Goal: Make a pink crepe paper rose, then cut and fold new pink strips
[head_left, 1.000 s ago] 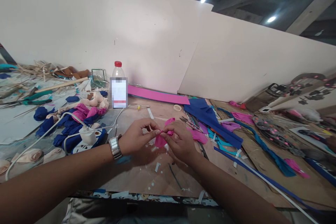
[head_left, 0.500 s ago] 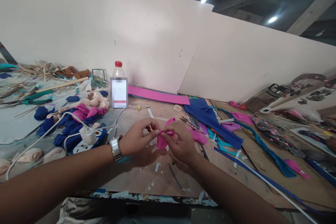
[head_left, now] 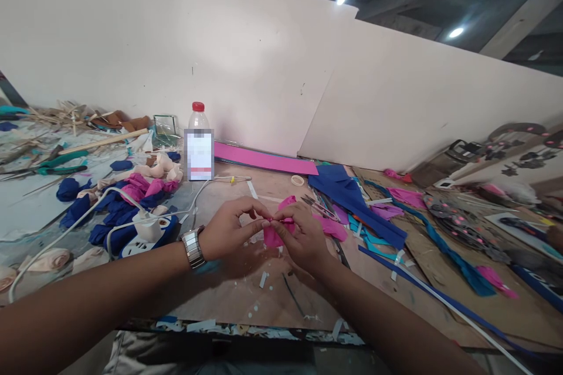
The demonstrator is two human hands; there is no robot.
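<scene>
The left hand (head_left: 229, 231) and the right hand (head_left: 299, 234) both pinch the pink paper piece (head_left: 275, 234) between them, as before; the paper now sits slightly lower between the fingertips.

I see a clear plastic bottle with a red cap (head_left: 199, 140) standing near the back of the brown desk (head_left: 229, 299), with a long pink paper sheet (head_left: 264, 160) lying flat just to its right. Left of centre, a white plug sits in a power strip (head_left: 147, 227) among dark blue and pink crumpled fabric pieces (head_left: 118, 202). Right of centre, I make out small scissors (head_left: 317, 206) beside a dark blue paper sheet (head_left: 352, 199).
</scene>
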